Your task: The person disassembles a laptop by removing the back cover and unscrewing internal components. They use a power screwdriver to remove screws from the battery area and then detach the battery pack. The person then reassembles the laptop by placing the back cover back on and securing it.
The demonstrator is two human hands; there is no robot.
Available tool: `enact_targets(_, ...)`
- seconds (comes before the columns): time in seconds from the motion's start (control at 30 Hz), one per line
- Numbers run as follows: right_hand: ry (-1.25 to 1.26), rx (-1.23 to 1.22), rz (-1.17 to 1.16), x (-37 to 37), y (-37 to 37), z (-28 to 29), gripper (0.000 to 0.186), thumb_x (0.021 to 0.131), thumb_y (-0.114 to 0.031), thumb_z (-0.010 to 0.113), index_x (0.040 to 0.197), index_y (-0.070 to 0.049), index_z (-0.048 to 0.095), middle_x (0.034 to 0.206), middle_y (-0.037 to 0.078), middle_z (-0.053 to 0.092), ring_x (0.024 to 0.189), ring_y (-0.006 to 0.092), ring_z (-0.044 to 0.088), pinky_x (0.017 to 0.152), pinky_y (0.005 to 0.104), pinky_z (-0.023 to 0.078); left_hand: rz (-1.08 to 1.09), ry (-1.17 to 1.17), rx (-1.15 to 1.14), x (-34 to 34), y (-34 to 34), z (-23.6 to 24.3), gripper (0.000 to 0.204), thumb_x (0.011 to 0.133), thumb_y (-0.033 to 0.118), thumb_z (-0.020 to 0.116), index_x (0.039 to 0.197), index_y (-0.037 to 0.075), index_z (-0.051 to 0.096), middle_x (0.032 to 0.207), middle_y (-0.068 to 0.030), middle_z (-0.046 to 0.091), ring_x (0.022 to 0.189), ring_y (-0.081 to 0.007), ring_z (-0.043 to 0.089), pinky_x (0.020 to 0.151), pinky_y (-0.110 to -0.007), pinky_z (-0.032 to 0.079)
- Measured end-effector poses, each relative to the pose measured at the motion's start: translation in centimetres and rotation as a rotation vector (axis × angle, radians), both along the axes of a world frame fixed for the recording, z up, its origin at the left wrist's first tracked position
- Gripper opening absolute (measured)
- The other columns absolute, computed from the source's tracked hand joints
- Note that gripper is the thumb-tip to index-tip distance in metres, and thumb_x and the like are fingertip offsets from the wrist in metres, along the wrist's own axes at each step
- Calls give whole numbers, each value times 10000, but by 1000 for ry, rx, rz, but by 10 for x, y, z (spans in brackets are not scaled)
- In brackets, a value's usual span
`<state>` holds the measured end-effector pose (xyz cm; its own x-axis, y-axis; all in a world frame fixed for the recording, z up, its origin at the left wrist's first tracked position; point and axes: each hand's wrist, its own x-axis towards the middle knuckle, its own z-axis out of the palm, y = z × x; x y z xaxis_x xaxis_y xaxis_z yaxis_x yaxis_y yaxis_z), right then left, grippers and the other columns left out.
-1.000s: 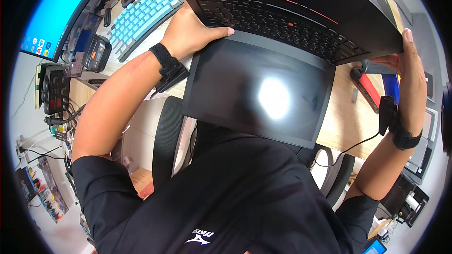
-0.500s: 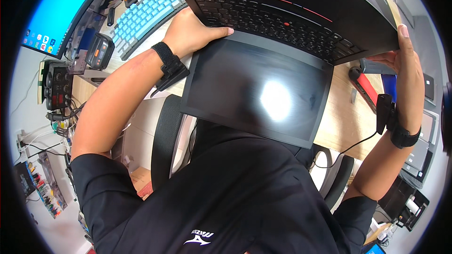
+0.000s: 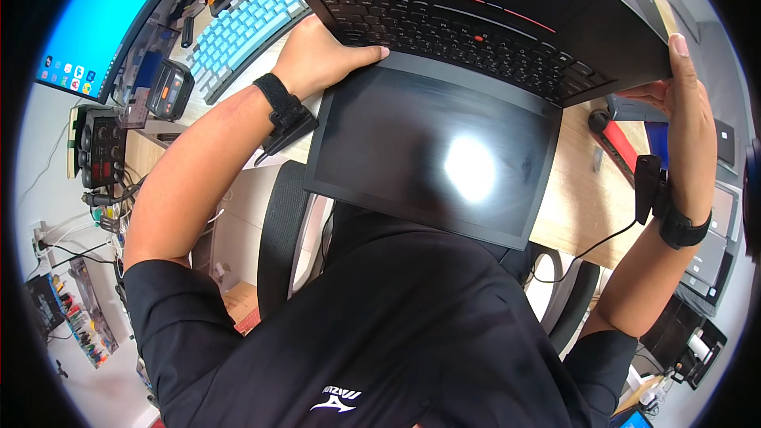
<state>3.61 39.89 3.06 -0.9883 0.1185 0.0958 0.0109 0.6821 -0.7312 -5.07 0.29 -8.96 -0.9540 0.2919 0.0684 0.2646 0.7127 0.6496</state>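
A black laptop (image 3: 380, 143) is opened wide in front of me, its dark screen lying low toward my lap and reflecting a bright spot of light. The keyboard half (image 3: 491, 12) is tilted up beyond it, with a small red pointing stick among the keys. My left hand (image 3: 321, 55) grips the left side near the hinge, thumb laid along the keyboard half's edge and the other fingers hidden. At the opposite side, my right hand (image 3: 683, 87) holds the keyboard half's right corner, thumb on its edge and fingers behind it.
A light-blue keyboard (image 3: 250, 28) and a black handheld device (image 3: 170, 89) are at the left, below a lit monitor (image 3: 95, 12). A red and black tool (image 3: 614, 143) lies on the wooden desk (image 3: 583, 190) at right. A cable hangs from my right wrist's strapped device (image 3: 650, 182).
The laptop's keyboard half has shifted very slightly to the left. Both hands keep the same hold, and the screen half stays almost where it was.
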Motion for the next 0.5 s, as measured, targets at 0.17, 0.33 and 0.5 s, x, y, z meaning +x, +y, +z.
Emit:
enact_targets(0.17, -8, -14, 2, 0, -2, 1, 738, 1076, -635, 385, 1164, 17, 719, 980, 157, 786, 933, 252, 766, 1010, 379, 542, 8, 5, 13, 1, 1, 1, 452, 789, 312, 879, 1137, 42, 779, 1053, -125, 801, 933, -242, 764, 895, -329, 579)
enact_targets(0.33, -41, -26, 8, 2, -3, 4, 747, 1075, -626, 409, 1153, 55, 704, 975, 189, 783, 979, 288, 768, 1085, 418, 507, 1, -8, -4, 2, 1, 2, 439, 793, 306, 875, 1133, 44, 780, 1045, -122, 802, 932, -240, 764, 892, -327, 579)
enact_targets(0.5, -50, -18, 4, 2, -1, 5, 741, 1078, -621, 406, 1148, 54, 704, 972, 192, 782, 975, 292, 770, 1092, 426, 504, -20, -10, -8, 1, 2, 4, 436, 796, 304, 872, 1134, 44, 782, 1044, -121, 803, 925, -242, 765, 888, -328, 581)
